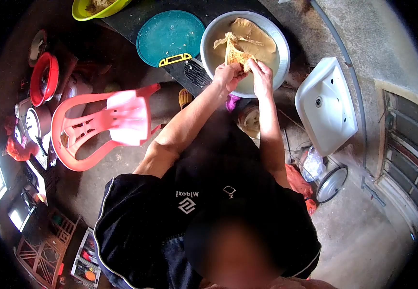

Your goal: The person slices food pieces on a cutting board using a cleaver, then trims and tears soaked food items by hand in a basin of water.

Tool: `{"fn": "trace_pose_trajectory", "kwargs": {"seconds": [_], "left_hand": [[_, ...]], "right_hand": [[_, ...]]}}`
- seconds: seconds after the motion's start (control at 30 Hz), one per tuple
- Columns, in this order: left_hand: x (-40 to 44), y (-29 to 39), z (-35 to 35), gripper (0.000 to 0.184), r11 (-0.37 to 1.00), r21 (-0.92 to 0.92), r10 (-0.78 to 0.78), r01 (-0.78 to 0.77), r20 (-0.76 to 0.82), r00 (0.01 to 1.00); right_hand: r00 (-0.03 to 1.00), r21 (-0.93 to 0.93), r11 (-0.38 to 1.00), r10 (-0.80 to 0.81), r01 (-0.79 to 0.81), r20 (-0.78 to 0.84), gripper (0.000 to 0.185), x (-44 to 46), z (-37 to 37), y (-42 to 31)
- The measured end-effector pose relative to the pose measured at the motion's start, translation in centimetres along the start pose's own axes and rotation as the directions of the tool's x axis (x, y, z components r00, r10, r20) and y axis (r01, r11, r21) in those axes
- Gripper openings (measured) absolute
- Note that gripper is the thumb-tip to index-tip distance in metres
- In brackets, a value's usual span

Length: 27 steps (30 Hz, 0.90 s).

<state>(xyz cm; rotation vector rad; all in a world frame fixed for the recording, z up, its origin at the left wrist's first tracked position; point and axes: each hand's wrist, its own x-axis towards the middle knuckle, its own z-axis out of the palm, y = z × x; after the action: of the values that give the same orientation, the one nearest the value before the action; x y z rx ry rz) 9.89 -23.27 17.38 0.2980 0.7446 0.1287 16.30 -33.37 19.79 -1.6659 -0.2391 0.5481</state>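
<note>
A large metal basin [286, 48] holds cloudy water and broad, flat beige sheets [254, 32]. Over its near side, a wrinkled yellow sheet [235, 52] that looks like tofu skin is pinched between my two hands. My left hand [228, 77] grips its lower left edge with bent fingers. On the other edge, close beside it, my right hand [261, 74] is closed with thumb and fingers together. Part of the sheet hangs down toward the water, and my fingers hide its lower end.
Left of the basin, a round teal cutting board [170, 36] with a yellow handle lies on the dark table [127, 24]. A yellow-green bowl [81, 12] stands farther left. A pink plastic chair [127, 118] is at my left, a white sink [319, 115] at my right. A bucket [250, 120] sits below the basin.
</note>
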Motion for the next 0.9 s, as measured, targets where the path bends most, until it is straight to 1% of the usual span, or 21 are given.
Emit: {"fn": "trace_pose_trajectory", "kwargs": {"seconds": [0.1,0.13,0.17,0.23,0.27,0.33,0.43,0.53,0.6,0.7,0.8,0.83,0.9], "left_hand": [[-0.3,0.6,-0.1,0.02,0.996,0.062,-0.06,0.058,0.023,0.998],[-0.3,0.8,-0.1,0.02,0.993,0.077,-0.089,0.086,0.035,0.995],[-0.3,1.0,-0.1,0.021,0.989,0.093,-0.116,0.111,0.048,0.992],[0.1,1.0,-0.2,0.019,0.988,0.041,-0.15,0.147,0.094,0.984],[0.2,0.9,-0.4,0.018,0.986,0.016,-0.168,0.167,0.116,0.979],[0.2,1.0,-0.3,0.019,0.99,0.026,-0.144,0.141,0.127,0.981],[0.4,1.0,-0.4,0.019,0.991,0.011,-0.135,0.135,0.157,0.978],[0.7,0.8,-0.9,0.018,0.992,0.005,-0.128,0.129,0.167,0.978],[0.9,0.6,-1.0,0.017,0.995,0.029,-0.098,0.095,0.155,0.983],[0.5,0.3,-0.5,0.015,0.997,0.081,-0.01,0.005,0.066,0.998],[-0.5,0.1,0.3,0.015,0.994,0.078,0.073,-0.075,0.024,0.997],[-0.6,0.2,0.3,0.014,0.993,0.089,0.076,-0.076,0.011,0.997],[-0.7,0.3,0.2,0.012,0.991,0.114,0.08,-0.077,-0.016,0.997]], "right_hand": [[0.997,0.116,0.99,0.072,-0.075,0.032,0.028,0.2,-0.6,0.2],[0.995,0.253,0.962,0.1,-0.104,0.029,0.026,0.0,-0.4,-0.3],[0.995,0.201,0.974,0.099,-0.1,0.016,0.026,0.0,-0.5,-0.4],[0.995,0.097,0.991,0.095,-0.094,-0.009,0.026,0.1,-0.8,-0.5],[0.996,0.078,0.993,0.088,-0.088,0.001,0.026,0.1,-0.8,-0.2],[0.997,0.038,0.997,0.07,-0.071,0.021,0.026,0.2,-0.8,-0.1],[0.99,0.206,0.97,0.137,-0.128,-0.031,0.026,-0.7,-0.4,-1.8],[0.993,0.274,0.955,0.121,-0.116,0.0,0.026,-0.6,-0.4,-1.3],[0.993,0.271,0.956,0.114,-0.111,0.004,0.025,-0.7,-0.6,-1.5],[0.996,0.263,0.961,0.091,-0.09,0.008,0.025,-0.6,-0.4,-1.2],[0.996,0.226,0.97,0.094,-0.094,0.008,0.025,-0.6,-0.4,-0.9],[0.995,0.208,0.973,0.099,-0.099,0.009,0.025,-0.7,-0.3,-1.0],[0.985,0.394,0.904,0.172,-0.167,0.025,0.026,-0.8,0.1,-1.6]]}}
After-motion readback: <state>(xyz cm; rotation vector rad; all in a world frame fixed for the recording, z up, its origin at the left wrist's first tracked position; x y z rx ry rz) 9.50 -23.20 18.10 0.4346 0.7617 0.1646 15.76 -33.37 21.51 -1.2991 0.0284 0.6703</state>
